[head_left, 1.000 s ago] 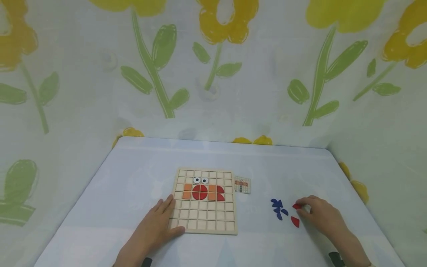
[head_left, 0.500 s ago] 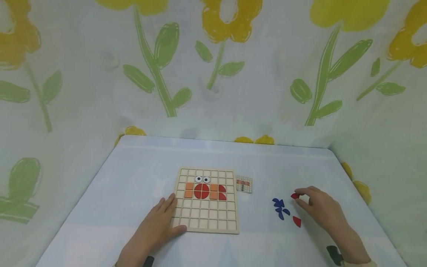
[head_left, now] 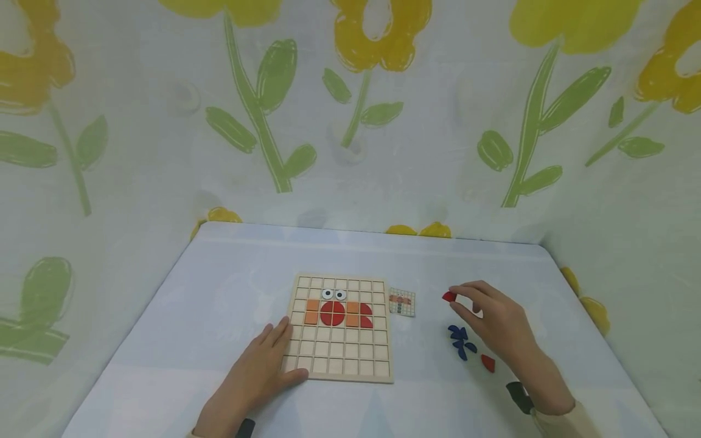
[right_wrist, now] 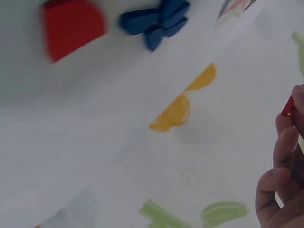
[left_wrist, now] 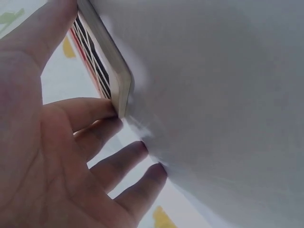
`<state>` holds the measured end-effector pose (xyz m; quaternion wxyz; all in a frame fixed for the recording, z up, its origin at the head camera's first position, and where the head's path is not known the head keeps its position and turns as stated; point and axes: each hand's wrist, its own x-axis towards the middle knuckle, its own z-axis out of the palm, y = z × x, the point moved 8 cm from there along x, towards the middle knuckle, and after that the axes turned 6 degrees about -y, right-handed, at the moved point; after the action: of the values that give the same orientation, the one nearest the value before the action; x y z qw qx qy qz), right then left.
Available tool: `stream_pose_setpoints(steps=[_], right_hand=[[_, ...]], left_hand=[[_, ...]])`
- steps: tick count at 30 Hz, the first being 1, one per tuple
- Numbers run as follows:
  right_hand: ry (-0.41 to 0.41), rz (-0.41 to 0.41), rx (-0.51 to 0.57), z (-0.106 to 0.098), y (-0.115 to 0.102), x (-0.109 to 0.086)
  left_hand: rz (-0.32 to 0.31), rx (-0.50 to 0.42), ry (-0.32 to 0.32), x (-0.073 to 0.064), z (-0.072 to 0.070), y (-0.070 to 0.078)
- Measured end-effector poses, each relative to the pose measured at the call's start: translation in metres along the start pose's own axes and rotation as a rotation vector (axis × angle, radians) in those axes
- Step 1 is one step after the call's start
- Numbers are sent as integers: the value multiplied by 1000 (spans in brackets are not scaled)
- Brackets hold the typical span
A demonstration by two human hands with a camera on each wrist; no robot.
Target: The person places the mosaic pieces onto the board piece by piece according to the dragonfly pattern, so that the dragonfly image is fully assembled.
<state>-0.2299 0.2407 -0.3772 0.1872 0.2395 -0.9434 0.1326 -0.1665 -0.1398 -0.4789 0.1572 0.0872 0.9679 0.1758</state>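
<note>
A wooden grid board [head_left: 339,368] lies on the table with orange squares [head_left: 311,311], a red circle [head_left: 332,313] made of pieces, red quarter-circle pieces [head_left: 366,316] and two eye pieces [head_left: 334,294] set in it. My left hand [head_left: 257,368] rests along its left side, fingers on the edge and thumb by the front edge; in the left wrist view the fingertips [left_wrist: 114,110] touch the board's corner [left_wrist: 121,88]. Above the table, my right hand [head_left: 495,316] pinches a red quarter-circle piece [head_left: 448,296] between thumb and fingers. That piece shows only narrowly in the right wrist view.
Right of the board lies a small pattern card [head_left: 402,302]. Several blue pieces [head_left: 462,342] form a loose cluster below the right hand, with another red quarter-circle piece [head_left: 488,363] beside them. A flower-patterned cloth [head_left: 416,152] rises behind the table.
My right hand has lifted the red quarter-circle piece off the table and carried it left and away from me, toward the card. My left hand stays at the board.
</note>
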Motion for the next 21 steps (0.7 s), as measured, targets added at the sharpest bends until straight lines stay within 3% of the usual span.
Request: stream_pose_setpoints(steps=[13, 21], right_hand=[[16, -194, 118, 8, -65, 42], [-9, -302, 168, 22, -108, 65]], left_hand=[[-17, -39, -1, 1, 6, -6], [0, -62, -1, 1, 0, -3]])
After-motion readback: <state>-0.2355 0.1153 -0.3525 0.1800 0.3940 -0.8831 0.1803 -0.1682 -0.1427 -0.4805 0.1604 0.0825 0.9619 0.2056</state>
